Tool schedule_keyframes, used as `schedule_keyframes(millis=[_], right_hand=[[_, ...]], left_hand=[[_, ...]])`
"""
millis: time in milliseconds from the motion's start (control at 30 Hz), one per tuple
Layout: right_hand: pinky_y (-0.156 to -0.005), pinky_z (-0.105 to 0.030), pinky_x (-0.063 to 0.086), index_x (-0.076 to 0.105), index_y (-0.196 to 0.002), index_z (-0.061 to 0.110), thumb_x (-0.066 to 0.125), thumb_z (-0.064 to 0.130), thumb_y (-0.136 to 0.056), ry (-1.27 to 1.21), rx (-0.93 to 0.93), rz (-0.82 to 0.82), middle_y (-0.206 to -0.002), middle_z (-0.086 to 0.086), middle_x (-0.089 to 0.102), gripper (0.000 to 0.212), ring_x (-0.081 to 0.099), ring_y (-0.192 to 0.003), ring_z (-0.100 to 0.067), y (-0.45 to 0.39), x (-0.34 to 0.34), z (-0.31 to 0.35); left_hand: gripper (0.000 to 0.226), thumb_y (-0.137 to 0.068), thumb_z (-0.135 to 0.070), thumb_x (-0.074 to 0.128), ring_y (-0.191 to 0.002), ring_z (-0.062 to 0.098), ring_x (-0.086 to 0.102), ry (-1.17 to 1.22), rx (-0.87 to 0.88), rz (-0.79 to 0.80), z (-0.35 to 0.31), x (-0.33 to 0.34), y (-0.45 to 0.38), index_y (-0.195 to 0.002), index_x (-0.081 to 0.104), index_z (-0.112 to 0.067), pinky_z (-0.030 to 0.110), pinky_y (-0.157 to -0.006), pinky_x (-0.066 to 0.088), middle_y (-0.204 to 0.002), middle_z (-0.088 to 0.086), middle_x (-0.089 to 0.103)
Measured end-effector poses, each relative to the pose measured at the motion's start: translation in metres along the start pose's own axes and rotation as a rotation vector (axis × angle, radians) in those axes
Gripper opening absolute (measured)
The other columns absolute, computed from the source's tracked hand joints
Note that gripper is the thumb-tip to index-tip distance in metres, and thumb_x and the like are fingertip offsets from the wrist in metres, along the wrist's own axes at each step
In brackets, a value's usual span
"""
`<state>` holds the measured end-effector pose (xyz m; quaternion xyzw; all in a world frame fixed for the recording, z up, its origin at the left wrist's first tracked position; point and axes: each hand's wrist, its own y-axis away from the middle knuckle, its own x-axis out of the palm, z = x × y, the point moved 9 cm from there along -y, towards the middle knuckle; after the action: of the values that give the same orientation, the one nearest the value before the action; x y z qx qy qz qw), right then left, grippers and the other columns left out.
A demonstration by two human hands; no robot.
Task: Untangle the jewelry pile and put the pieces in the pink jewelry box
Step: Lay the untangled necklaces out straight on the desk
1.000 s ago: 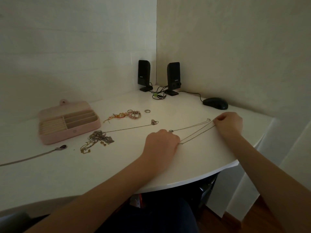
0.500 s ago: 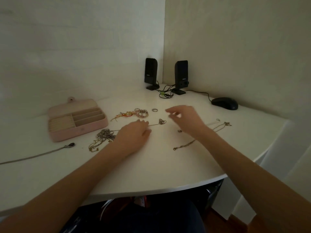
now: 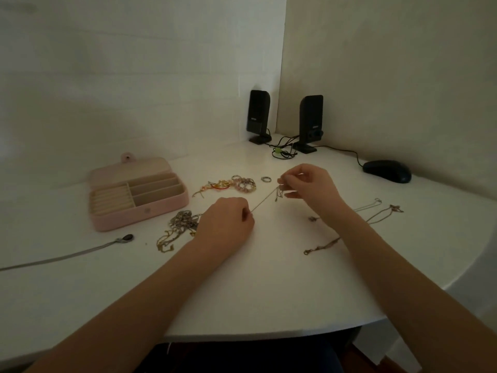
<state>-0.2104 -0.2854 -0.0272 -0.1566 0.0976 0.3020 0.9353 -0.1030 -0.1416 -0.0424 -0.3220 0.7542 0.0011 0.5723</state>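
- Right now a thin chain [image 3: 265,198] runs taut between both hands, lifted just off the table [image 3: 269,292]; held stretched, I'd guess, so any knot shows along its length
- right hand [image 3: 309,188] pinches the far end near the clasp or pendant, fingertips curled in, a small bit dangling below; too small to tell what it is
- left hand [image 3: 228,224] is fisted on the near end, thumb and forefinger pinching the chain; it sits low by the table, anchoring
- tangled pile [image 3: 180,224] lies just left of the left hand, near the box front; still knotted by the look of it
- pink jewelry box [image 3: 137,193] sits open, lid flat behind, well left of the hands; visible compartments look empty, so nothing seems boxed yet
- beaded bracelets and rings [image 3: 236,183] are clustered beyond the hands; lone ring [image 3: 265,179] just right of them
- two loose chains [image 3: 376,211] lie spread out under and right of the right forearm; apart from the pile, probably already freed
- flat silver necklace [image 3: 67,255] trails off the left edge of view
- speakers [image 3: 310,122], cable bundle and mouse [image 3: 387,170] sit at the back; not part of the job
- risk: chain is fine, pulling hard on a knot tightens it
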Motion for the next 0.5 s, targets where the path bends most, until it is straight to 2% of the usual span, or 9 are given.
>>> schedule_keyframes(millis=[33, 100, 167, 267, 333, 433, 500], right_hand=[[-0.069, -0.023, 0.058, 0.065, -0.096, 0.005, 0.057, 0.009, -0.093, -0.115, 0.04, 0.031, -0.087, -0.009, 0.072, 0.009, 0.07, -0.076, -0.015, 0.002, 0.002, 0.0], [-0.069, -0.023, 0.058, 0.065, -0.098, 0.004, 0.055, 0.008, -0.093, -0.176, 0.049, 0.067, -0.084, -0.009, 0.072, 0.011, 0.069, -0.072, -0.015, 0.005, 0.004, 0.006], [-0.071, -0.022, 0.058, 0.066, -0.1, 0.004, 0.057, 0.008, -0.092, -0.231, 0.018, 0.089, -0.082, -0.008, 0.071, 0.012, 0.067, -0.072, -0.014, 0.007, 0.006, 0.011], [-0.073, -0.022, 0.053, 0.069, -0.1, 0.014, 0.063, 0.014, -0.088, -0.255, -0.039, 0.163, -0.085, -0.001, 0.072, 0.013, 0.066, -0.078, -0.011, 0.011, 0.012, 0.022], [-0.071, -0.024, 0.051, 0.07, -0.098, 0.019, 0.066, 0.017, -0.086, -0.214, -0.094, 0.193, -0.086, 0.001, 0.072, 0.013, 0.064, -0.079, -0.012, 0.013, 0.016, 0.03], [-0.069, -0.022, 0.05, 0.07, -0.096, 0.019, 0.066, 0.014, -0.085, -0.232, -0.108, 0.122, -0.086, -0.001, 0.07, 0.013, 0.063, -0.076, -0.008, 0.012, 0.009, 0.033], [-0.072, -0.021, 0.051, 0.069, -0.099, 0.015, 0.065, 0.013, -0.086, -0.341, -0.061, 0.016, -0.088, -0.001, 0.069, 0.014, 0.063, -0.077, -0.007, 0.006, -0.007, 0.029]], left_hand=[[0.015, -0.091, -0.027, 0.05, -0.081, 0.015, 0.055, 0.005, -0.004, 0.006, 0.001, 0.001, 0.0, -0.086, 0.061, -0.017, 0.027, -0.068, 0.041, -0.09, -0.001, 0.064], [0.012, -0.09, -0.029, 0.052, -0.083, 0.015, 0.056, 0.013, -0.024, 0.022, 0.004, 0.004, -0.002, -0.084, 0.058, -0.019, 0.026, -0.068, 0.04, -0.092, -0.002, 0.063], [0.013, -0.089, -0.033, 0.057, -0.092, 0.014, 0.058, 0.098, -0.04, 0.005, 0.004, 0.003, -0.005, -0.091, 0.057, -0.02, 0.026, -0.075, 0.043, -0.098, -0.004, 0.063], [0.043, -0.082, -0.036, 0.07, -0.11, 0.005, 0.055, 0.585, -0.049, 0.06, -0.011, 0.002, -0.012, -0.118, 0.053, -0.019, 0.023, -0.094, 0.043, -0.117, -0.007, 0.06], [0.049, -0.083, -0.032, 0.07, -0.112, 0.005, 0.058, 0.887, -0.079, 0.187, -0.028, 0.01, -0.015, -0.125, 0.049, -0.017, 0.025, -0.095, 0.046, -0.12, -0.007, 0.063], [0.022, -0.09, -0.017, 0.062, -0.086, 0.011, 0.07, 1.078, -0.118, 0.174, -0.035, 0.012, -0.022, -0.111, 0.06, -0.011, 0.027, -0.083, 0.053, -0.093, 0.002, 0.072], [0.01, -0.093, -0.01, 0.056, -0.064, 0.01, 0.068, 1.119, -0.119, 0.123, -0.028, 0.01, -0.025, -0.095, 0.066, -0.009, 0.027, -0.076, 0.057, -0.078, 0.003, 0.068]])
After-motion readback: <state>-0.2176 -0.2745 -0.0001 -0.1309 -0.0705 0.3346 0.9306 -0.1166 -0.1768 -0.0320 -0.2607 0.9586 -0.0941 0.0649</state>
